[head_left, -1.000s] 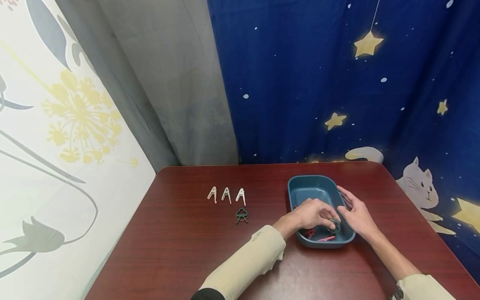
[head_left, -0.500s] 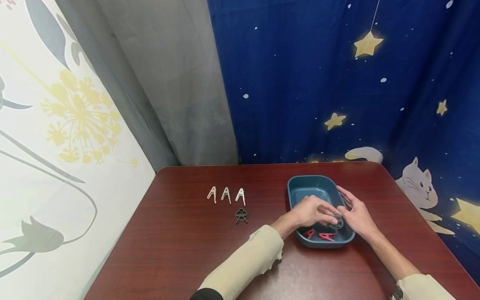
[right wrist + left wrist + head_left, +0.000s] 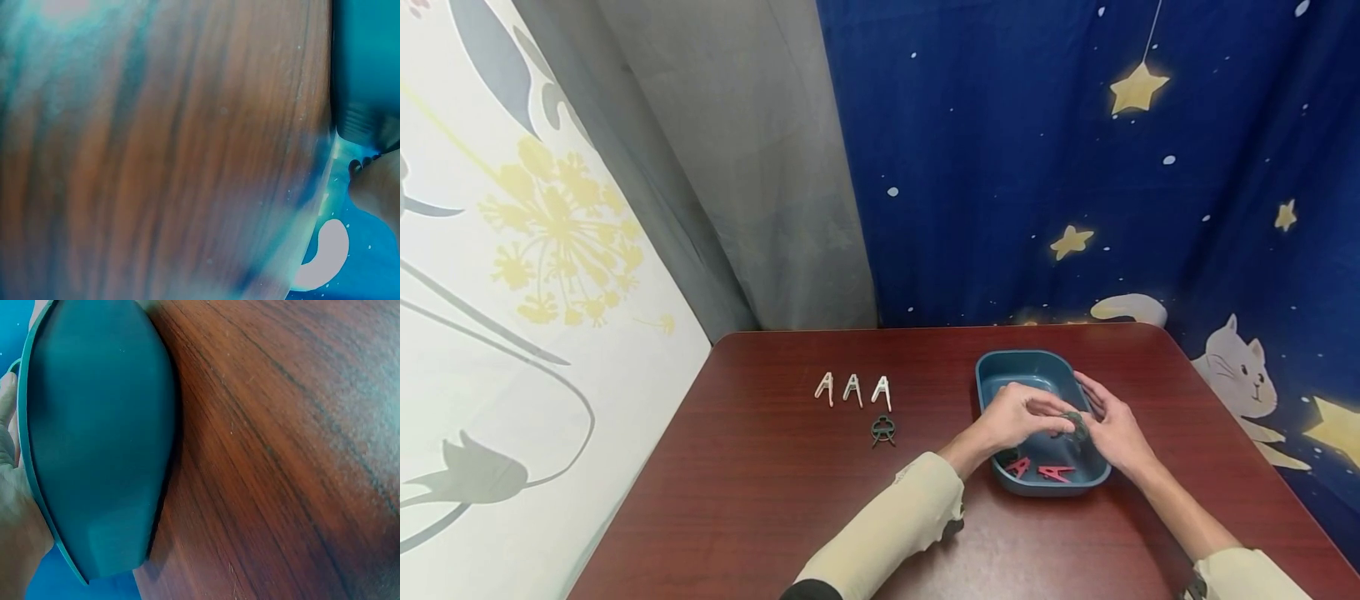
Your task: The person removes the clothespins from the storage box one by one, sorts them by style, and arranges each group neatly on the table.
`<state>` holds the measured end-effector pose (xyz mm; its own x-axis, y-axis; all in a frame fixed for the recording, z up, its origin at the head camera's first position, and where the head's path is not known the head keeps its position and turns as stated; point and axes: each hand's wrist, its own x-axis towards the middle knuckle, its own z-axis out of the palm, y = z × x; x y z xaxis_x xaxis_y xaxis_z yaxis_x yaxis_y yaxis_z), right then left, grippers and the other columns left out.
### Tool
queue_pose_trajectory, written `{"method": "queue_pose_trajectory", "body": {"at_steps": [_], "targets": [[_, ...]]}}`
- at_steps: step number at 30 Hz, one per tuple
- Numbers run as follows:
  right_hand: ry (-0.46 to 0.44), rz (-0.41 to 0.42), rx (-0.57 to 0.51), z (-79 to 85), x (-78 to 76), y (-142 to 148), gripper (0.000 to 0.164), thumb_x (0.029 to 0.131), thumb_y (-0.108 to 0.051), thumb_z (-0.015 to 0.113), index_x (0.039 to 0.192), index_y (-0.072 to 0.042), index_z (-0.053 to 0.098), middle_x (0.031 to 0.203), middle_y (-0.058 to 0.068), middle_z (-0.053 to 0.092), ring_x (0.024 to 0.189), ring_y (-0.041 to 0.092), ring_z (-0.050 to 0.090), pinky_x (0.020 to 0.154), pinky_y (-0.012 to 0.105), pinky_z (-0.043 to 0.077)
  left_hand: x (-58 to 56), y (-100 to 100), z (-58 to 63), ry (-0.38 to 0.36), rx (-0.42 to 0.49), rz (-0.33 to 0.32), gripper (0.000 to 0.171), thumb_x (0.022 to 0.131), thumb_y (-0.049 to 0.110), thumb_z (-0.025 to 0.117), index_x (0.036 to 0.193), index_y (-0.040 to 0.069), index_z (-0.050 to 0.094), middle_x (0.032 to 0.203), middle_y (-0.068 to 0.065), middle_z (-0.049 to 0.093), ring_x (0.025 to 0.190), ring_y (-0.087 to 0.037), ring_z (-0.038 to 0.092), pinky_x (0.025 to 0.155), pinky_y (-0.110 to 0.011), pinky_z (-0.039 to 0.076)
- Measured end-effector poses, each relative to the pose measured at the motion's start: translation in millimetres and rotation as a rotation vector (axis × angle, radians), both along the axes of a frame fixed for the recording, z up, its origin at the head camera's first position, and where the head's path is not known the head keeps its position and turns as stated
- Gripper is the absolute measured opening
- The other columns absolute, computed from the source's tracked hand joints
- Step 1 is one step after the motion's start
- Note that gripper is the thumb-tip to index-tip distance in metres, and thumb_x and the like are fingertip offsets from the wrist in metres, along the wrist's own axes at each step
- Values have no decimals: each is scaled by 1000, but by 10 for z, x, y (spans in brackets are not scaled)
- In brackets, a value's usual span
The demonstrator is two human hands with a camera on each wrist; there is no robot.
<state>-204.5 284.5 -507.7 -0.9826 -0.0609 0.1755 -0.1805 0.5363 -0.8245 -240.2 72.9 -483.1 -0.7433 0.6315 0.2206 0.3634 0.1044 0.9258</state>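
In the head view my left hand (image 3: pixel 1018 414) reaches over a blue-green plastic basin (image 3: pixel 1026 358), pinching a dark green round-headed clip (image 3: pixel 1077 427) between thumb and fingers. The clip is above the basin floor, near the right wall. My right hand (image 3: pixel 1116 429) grips that right rim, fingers along the outside, thumb close to the clip. Two red clothespins (image 3: pixel 1055 473) lie at the near end of the basin, and something dark beside them is partly under my left hand. The left wrist view shows the basin's outer wall (image 3: pixel 100 437) with my left hand (image 3: pixel 15 487) behind its rim.
Left of the basin on the dark red wooden table (image 3: pixel 760 500), three pale clothespins (image 3: pixel 852 390) stand in a row. Below the rightmost lies another dark green clip (image 3: pixel 883 430). A blue star-printed curtain (image 3: pixel 985 167) hangs behind the table.
My left hand has risen a little with the green clip, bringing it toward my right thumb. The red clothespins show more clearly now. My right hand stays on the rim.
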Motion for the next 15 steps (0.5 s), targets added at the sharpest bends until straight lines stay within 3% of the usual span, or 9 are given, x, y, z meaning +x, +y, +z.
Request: {"method": "queue_pose_trajectory", "body": {"at_steps": [4, 8, 15], "targets": [[2, -5, 0, -10, -1, 1, 63, 108, -2, 58, 165, -1, 32, 162, 33, 38, 146, 54, 40, 92, 3, 36, -6, -6, -10, -10, 18, 6, 22, 93, 13, 84, 115, 10, 83, 97, 5, 81, 82, 4, 74, 79, -21, 59], [3, -3, -4, -6, 1, -3, 64, 106, 0, 58, 165, 0, 32, 162, 33, 39, 146, 54, 40, 92, 4, 37, -7, -11, -12, -3, 6, 17, 26, 94, 12, 82, 120, 11, 82, 104, 9, 80, 87, 8, 72, 82, -19, 58], [21, -10, -4, -21, -25, -3, 66, 105, -4, 64, 163, 2, 34, 159, 35, 41, 143, 54, 44, 96, 4, 35, -2, -13, -7, 33, 16, 40, 26, 90, 14, 86, 116, 10, 83, 97, 11, 80, 84, 8, 72, 81, -18, 58]]}}
